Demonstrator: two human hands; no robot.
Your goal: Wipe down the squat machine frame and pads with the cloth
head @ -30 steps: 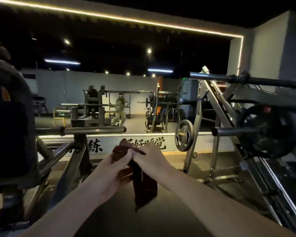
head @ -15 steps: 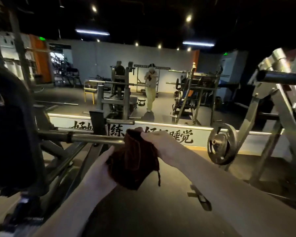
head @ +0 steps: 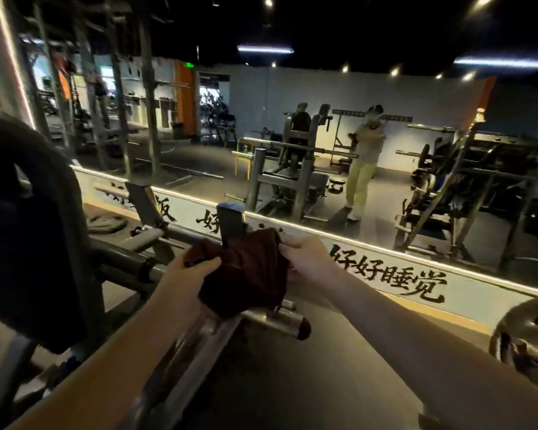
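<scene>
2 bare forearms reach forward from the bottom edge, and both hands hold 1 dark red-brown cloth (head: 249,274) between them. The left hand (head: 180,279) grips the cloth's left side, with a bunched corner sticking up above its thumb. The right hand (head: 308,262) pinches the upper right edge, fingers curled onto the fabric. The cloth hangs slack and crumpled between the 2 hands, above a steel weight peg (head: 277,319) with a dark end cap; whether the fabric touches the peg cannot be told.

A slanted rail (head: 199,346) of the squat machine frame runs down toward the bottom left beside the left forearm. At far left a large black pad (head: 35,231) fills the edge of the view, and a thick grey bar (head: 121,262) of the frame runs from beside it toward the left hand. A dark square post (head: 230,220) stands upright just behind the cloth. At lower right a grey weight plate (head: 528,330) is cut off by the edge.

Farther off, 1 floor plate (head: 106,224) lies flat near a white band (head: 395,279) with black Chinese characters at the foot of a wall mirror (head: 292,97). In the mirror a person in light clothes (head: 365,159) stands among gym machines.
</scene>
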